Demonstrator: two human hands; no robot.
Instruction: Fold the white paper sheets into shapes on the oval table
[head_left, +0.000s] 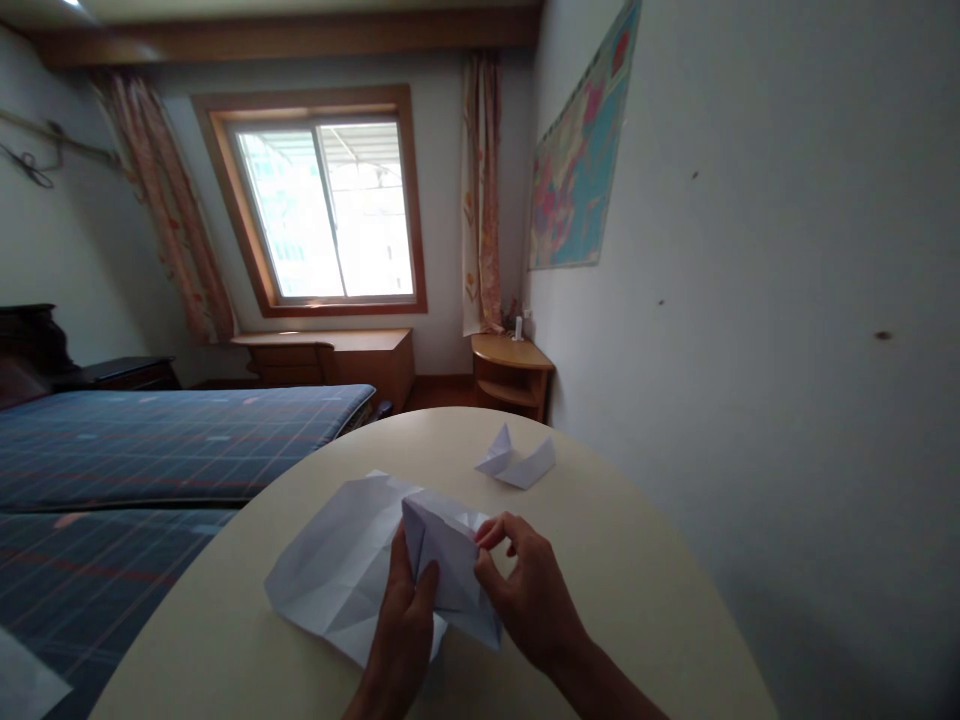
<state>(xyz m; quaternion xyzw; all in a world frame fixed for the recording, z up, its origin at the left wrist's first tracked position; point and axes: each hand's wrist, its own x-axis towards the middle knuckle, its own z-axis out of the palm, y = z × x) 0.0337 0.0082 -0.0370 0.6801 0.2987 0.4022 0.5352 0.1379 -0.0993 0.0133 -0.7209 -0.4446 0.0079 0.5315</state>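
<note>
I've got a creased white folded paper sheet (337,570), my left hand (401,640) clasping it with fingers pressed together, my right hand (529,590) pinching its upper edge.

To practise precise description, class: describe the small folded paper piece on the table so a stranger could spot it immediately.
Find the window in the far wall, then the cream rounded table in front of it. Near the table's far edge sits a small folded white paper boat. Unlike the large creased sheet held by the left hand and right hand, it lies apart, untouched.
</note>
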